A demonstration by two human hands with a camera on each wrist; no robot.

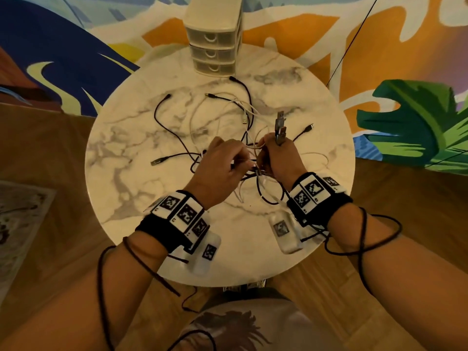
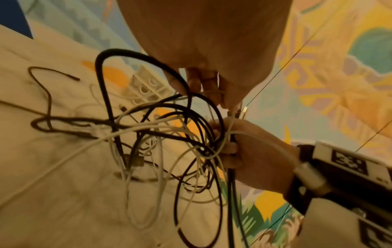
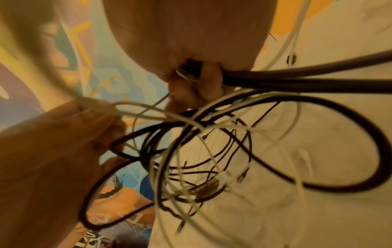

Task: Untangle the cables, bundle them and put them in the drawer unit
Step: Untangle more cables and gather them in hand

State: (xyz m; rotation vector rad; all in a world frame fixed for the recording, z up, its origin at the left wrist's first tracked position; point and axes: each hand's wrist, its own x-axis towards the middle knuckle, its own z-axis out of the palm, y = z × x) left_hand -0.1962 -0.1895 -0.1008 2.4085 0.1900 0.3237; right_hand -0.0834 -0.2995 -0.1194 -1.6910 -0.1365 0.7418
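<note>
Both hands meet above the middle of the round white marble-patterned table [image 1: 131, 188], wrists angled inward. The right hand [image 1: 279, 158] is fisted upright around a gathered bunch of cable ends, plugs poking up above the fist. The left hand [image 1: 219, 168], knuckles up, pinches pale strands out of the tangle of thin black and white cables [image 1: 202, 117], which sprawls across the tabletop. The cream plastic three-drawer unit [image 1: 214, 44] stands at the far edge, drawers closed.

A round marble-patterned table [image 1: 152, 224] carries a cream drawer unit [image 1: 214, 44] at its far edge. Just in front of the drawer unit, black and white cables [image 1: 192, 127] sprawl tangled across the tabletop.
</note>
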